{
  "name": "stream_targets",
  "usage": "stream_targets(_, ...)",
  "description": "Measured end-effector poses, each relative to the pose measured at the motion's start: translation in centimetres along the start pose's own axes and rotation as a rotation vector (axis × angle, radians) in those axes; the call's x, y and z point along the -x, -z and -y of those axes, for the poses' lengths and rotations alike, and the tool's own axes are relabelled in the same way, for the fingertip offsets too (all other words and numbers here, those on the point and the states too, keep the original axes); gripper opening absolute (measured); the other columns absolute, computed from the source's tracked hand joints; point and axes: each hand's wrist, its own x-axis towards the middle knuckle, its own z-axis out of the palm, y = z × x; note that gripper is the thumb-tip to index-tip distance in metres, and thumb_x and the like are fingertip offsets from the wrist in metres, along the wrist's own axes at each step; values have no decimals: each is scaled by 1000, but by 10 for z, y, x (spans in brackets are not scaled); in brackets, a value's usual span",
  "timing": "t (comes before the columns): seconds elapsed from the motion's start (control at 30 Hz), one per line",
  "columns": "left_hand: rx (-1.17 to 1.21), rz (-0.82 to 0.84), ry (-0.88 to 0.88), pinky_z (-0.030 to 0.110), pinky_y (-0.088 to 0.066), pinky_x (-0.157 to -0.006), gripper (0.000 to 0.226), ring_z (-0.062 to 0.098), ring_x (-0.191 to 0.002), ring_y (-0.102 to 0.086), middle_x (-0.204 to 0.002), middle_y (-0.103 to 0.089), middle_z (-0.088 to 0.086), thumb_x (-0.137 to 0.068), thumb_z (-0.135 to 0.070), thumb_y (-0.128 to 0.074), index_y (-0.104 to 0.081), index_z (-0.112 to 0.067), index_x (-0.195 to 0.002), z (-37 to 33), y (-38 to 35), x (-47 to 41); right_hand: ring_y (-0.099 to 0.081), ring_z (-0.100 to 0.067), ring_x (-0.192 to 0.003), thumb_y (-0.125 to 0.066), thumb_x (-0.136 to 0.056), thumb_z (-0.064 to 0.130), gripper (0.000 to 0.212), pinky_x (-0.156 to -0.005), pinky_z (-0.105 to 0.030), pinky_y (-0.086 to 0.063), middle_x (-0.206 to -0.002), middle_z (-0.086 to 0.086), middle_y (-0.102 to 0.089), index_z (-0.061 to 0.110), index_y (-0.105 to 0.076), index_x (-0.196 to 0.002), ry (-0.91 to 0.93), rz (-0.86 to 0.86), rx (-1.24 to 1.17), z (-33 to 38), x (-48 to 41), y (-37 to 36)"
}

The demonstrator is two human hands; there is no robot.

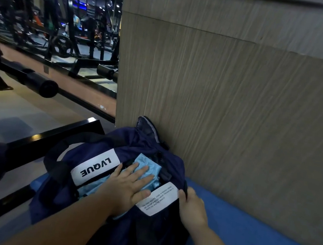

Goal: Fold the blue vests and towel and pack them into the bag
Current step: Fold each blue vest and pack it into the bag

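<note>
A navy duffel bag [94, 154] with a white "LVQUE" label lies open on a blue padded bench [245, 226] against a wall. Light blue folded cloth [150, 166] fills the bag's opening. My left hand [128, 183] lies flat on that cloth with straight fingers, pressing it down inside the bag. My right hand [191, 204] grips the bag's near edge beside a white printed label [159, 198], holding the opening apart. Whether the cloth is a vest or the towel cannot be told.
A wood-grain wall panel [232, 90] rises right behind the bag. A black metal rail [56, 133] runs along the bench's left side. Gym machines and a padded roller bar [44, 85] stand to the left on a tan floor.
</note>
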Motion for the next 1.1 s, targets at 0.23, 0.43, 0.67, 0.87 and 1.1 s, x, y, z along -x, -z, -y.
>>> stream_targets(0.23, -12, 83, 61, 51, 18, -115, 129, 7, -146, 17, -163, -2, -16, -43, -85, 39, -15, -43, -152, -18, 13, -8, -42, -19, -130, -37, -102, 43, 46, -109, -38, -37, -137, 3, -53, 23, -42, -143, 41, 35, 3, -32, 13, 7)
stream_targets(0.43, 25, -321, 25, 42, -31, -108, 100, 21, -114, -54, -105, -65, -6, -80, -79, 16, -65, -26, -103, -91, 14, -18, -40, -12, -133, -26, -99, 56, 55, -111, -27, -32, -141, 8, -49, 29, -41, -144, 28, 22, 70, -80, 58, 43)
stream_targets(0.67, 220, -52, -226, 30, -34, -91, 66, 14, -114, -48, -119, -60, -10, -91, -72, -12, -55, -29, -117, -223, -24, -18, -44, -17, -126, -33, -102, 48, 42, -102, -22, -32, -131, 4, -58, 27, -52, -132, -97, -91, 70, -146, 120, 111)
stream_targets(0.87, 410, 257, -272, 35, -40, -93, 45, 23, -112, -53, -113, -62, 3, -100, -58, -27, -55, -25, -111, -318, -80, -25, -57, -13, -115, -53, -98, 27, 33, -91, -20, -40, -122, 3, -63, 21, -52, -130, -108, -124, 25, -200, 160, 149)
stream_targets(1.1, 584, 402, -223, 36, -28, -114, 57, 20, -135, -40, -145, -47, -1, -99, -60, -22, -46, -28, -140, -412, -92, -35, -59, -33, -109, -64, -86, 20, 43, -95, -40, -45, -112, -10, -67, 14, -58, -128, -169, -526, 249, -241, 185, 233)
